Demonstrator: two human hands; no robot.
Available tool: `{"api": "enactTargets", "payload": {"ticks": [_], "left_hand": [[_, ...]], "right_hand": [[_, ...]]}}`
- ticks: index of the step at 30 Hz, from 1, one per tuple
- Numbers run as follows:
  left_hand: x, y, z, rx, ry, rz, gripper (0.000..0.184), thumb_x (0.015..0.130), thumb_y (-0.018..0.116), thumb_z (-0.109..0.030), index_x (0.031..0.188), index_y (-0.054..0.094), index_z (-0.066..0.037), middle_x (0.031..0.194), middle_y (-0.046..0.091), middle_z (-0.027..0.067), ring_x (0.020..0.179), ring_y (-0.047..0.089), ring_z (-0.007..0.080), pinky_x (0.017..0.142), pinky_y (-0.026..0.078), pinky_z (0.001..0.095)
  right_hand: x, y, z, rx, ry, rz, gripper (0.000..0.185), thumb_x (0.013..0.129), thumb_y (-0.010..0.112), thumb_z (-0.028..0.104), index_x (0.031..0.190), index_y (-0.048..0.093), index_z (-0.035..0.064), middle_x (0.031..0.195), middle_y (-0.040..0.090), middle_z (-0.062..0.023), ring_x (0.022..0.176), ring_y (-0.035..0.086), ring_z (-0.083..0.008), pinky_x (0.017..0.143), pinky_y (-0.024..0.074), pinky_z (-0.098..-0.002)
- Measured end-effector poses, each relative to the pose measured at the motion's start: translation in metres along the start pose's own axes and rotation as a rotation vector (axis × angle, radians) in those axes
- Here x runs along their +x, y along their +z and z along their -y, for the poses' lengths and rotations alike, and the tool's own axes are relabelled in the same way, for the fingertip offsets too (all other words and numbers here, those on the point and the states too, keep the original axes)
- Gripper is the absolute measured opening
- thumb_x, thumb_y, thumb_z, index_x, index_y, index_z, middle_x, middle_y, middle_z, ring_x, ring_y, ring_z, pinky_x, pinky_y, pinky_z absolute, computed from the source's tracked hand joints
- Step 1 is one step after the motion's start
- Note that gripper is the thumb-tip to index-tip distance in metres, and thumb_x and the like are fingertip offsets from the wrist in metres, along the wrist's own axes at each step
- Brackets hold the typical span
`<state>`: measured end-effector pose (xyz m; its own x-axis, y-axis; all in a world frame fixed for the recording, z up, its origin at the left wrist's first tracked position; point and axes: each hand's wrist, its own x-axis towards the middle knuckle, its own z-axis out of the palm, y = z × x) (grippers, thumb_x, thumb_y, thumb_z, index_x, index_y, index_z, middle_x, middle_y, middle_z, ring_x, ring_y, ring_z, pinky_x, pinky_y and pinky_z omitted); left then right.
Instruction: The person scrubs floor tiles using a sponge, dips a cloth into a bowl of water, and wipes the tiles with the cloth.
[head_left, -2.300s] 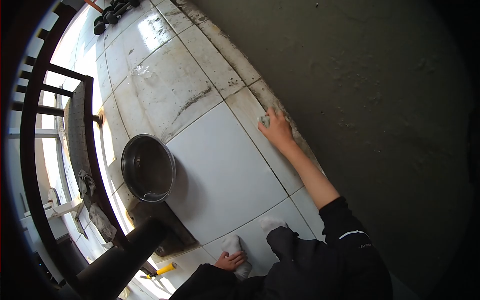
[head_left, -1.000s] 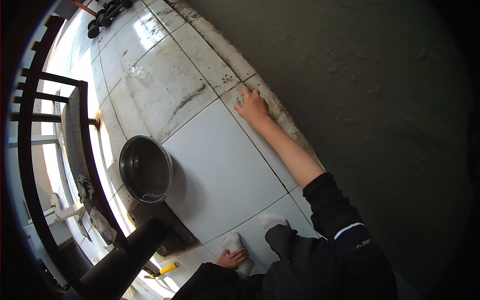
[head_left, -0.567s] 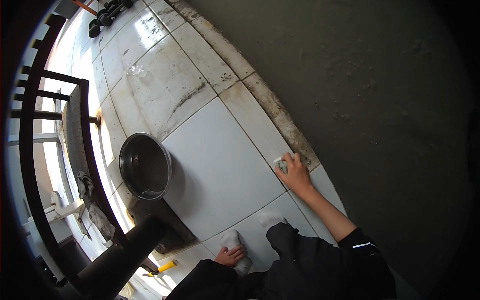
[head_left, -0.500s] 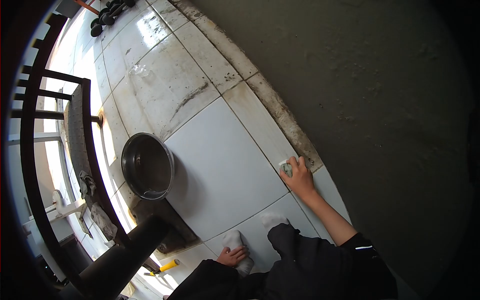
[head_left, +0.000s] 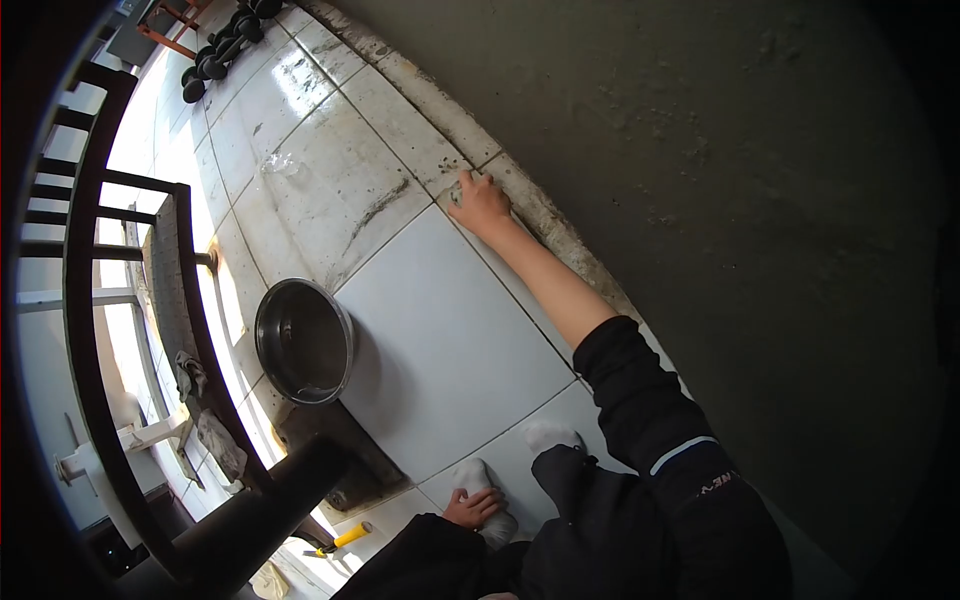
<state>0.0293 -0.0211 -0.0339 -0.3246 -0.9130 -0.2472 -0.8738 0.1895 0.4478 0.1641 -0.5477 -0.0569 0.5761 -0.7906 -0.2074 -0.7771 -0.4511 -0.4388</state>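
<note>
My right hand (head_left: 483, 207) reaches far forward, its fingers curled over a small pale-green sponge (head_left: 455, 197) pressed on the floor tile. The hand covers most of the sponge. It lies on the narrow tile strip beside the rough concrete edge, at the corner of a clean white tile (head_left: 450, 340). Dirty, stained tiles (head_left: 345, 170) continue ahead. My left hand (head_left: 474, 508) rests on the white sock (head_left: 472, 474) of one foot, its fingers laid over it and holding nothing. A round metal basin (head_left: 304, 340) with water in it stands left of the clean tile.
A dark metal rack (head_left: 185, 330) with rags (head_left: 220, 445) on it rises at the left. A yellow-handled tool (head_left: 350, 534) lies near its foot. Dumbbells (head_left: 212, 65) sit at the far end. A dark grey lower surface (head_left: 720, 220) runs along the right.
My right hand has slid forward along the tile strip with the sponge, away from my feet, and the arm is stretched out. My left hand has stayed on the sock.
</note>
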Motion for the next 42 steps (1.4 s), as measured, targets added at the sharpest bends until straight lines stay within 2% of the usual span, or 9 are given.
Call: {"api": "enactTargets", "payload": {"ticks": [2, 5, 11, 18, 24, 29, 32, 36, 42], "left_hand": [[-0.004, -0.001, -0.001, 0.012, -0.034, 0.049, 0.034, 0.075, 0.057, -0.018, 0.109, 0.058, -0.022, 0.121, 0.055, -0.0091, 0.119, 0.046, 0.0076, 0.071, 0.036, 0.0387], [-0.017, -0.005, -0.011, -0.036, -0.302, 0.035, 0.034, 0.073, 0.058, -0.022, 0.107, 0.058, -0.024, 0.117, 0.056, -0.0093, 0.115, 0.048, 0.0091, 0.076, 0.035, 0.0457], [-0.021, -0.003, -0.009, -0.096, -0.364, 0.055, 0.037, 0.073, 0.058, -0.028, 0.109, 0.057, -0.024, 0.116, 0.055, -0.01, 0.116, 0.047, 0.0098, 0.083, 0.031, 0.0522], [-0.02, -0.007, -0.006, -0.106, -0.342, 0.141, 0.043, 0.071, 0.059, -0.033, 0.113, 0.054, -0.026, 0.118, 0.052, -0.0108, 0.117, 0.046, 0.0099, 0.082, 0.032, 0.0537], [-0.018, -0.003, -0.004, -0.063, -0.322, 0.085, 0.039, 0.071, 0.058, -0.029, 0.11, 0.054, -0.027, 0.116, 0.054, -0.0123, 0.115, 0.047, 0.009, 0.08, 0.032, 0.05], [-0.023, 0.011, -0.004, 0.034, -0.311, -0.003, 0.033, 0.072, 0.057, -0.027, 0.104, 0.057, -0.028, 0.112, 0.055, -0.0136, 0.113, 0.048, 0.0077, 0.078, 0.033, 0.0472], [-0.021, 0.008, -0.005, 0.029, -0.324, -0.04, 0.03, 0.072, 0.058, -0.026, 0.102, 0.058, -0.028, 0.111, 0.056, -0.0138, 0.111, 0.049, 0.007, 0.077, 0.033, 0.0458], [-0.015, -0.011, -0.009, 0.007, -0.339, -0.017, 0.03, 0.071, 0.058, -0.026, 0.102, 0.058, -0.028, 0.11, 0.056, -0.0138, 0.111, 0.049, 0.0066, 0.076, 0.033, 0.044], [-0.017, -0.007, -0.009, 0.001, -0.338, -0.028, 0.032, 0.07, 0.058, -0.027, 0.102, 0.058, -0.029, 0.11, 0.056, -0.0134, 0.111, 0.049, 0.0073, 0.075, 0.032, 0.0432]], "right_hand": [[-0.039, -0.007, -0.027, 0.052, -0.009, 0.023, 0.048, 0.077, 0.066, 0.037, 0.113, 0.047, 0.0108, 0.103, 0.052, -0.023, 0.084, 0.063, -0.0389, 0.072, 0.0529, -0.045], [-0.132, -0.024, -0.077, 0.066, -0.029, 0.066, 0.043, 0.077, 0.068, 0.033, 0.106, 0.046, 0.0102, 0.099, 0.051, -0.0211, 0.079, 0.063, -0.0384, 0.067, 0.0541, -0.0448], [-0.269, -0.026, -0.124, 0.042, -0.001, -0.012, 0.04, 0.075, 0.07, 0.028, 0.102, 0.047, 0.0094, 0.092, 0.048, -0.0174, 0.065, 0.062, -0.0371, 0.056, 0.0548, -0.0437], [-0.152, 0.001, -0.083, 0.058, -0.088, -0.136, 0.042, 0.077, 0.067, 0.032, 0.102, 0.046, 0.006, 0.094, 0.049, -0.0186, 0.062, 0.063, -0.035, 0.055, 0.056, -0.0414], [-0.014, -0.004, -0.019, -0.011, 0.005, -0.056, 0.057, 0.078, 0.067, 0.039, 0.118, 0.044, 0.0064, 0.103, 0.052, -0.0239, 0.08, 0.065, -0.0368, 0.063, 0.0566, -0.0402], [-0.065, -0.013, -0.046, -0.024, -0.032, 0.049, 0.056, 0.077, 0.068, 0.038, 0.118, 0.045, 0.0089, 0.105, 0.052, -0.0234, 0.084, 0.064, -0.0376, 0.07, 0.0554, -0.0427], [-0.158, -0.015, -0.091, 0.105, -0.104, -0.018, 0.042, 0.076, 0.069, 0.032, 0.105, 0.046, 0.011, 0.096, 0.049, -0.0199, 0.074, 0.063, -0.0402, 0.063, 0.0547, -0.0447], [-0.242, -0.029, -0.119, 0.083, -0.09, -0.008, 0.039, 0.076, 0.07, 0.03, 0.103, 0.048, 0.0115, 0.094, 0.047, -0.0174, 0.07, 0.062, -0.0395, 0.061, 0.0552, -0.045], [-0.166, 0.002, -0.082, 0.069, -0.176, -0.099, 0.042, 0.075, 0.071, 0.031, 0.102, 0.048, 0.0081, 0.093, 0.047, -0.0172, 0.061, 0.062, -0.0365, 0.053, 0.0555, -0.0397]]}}
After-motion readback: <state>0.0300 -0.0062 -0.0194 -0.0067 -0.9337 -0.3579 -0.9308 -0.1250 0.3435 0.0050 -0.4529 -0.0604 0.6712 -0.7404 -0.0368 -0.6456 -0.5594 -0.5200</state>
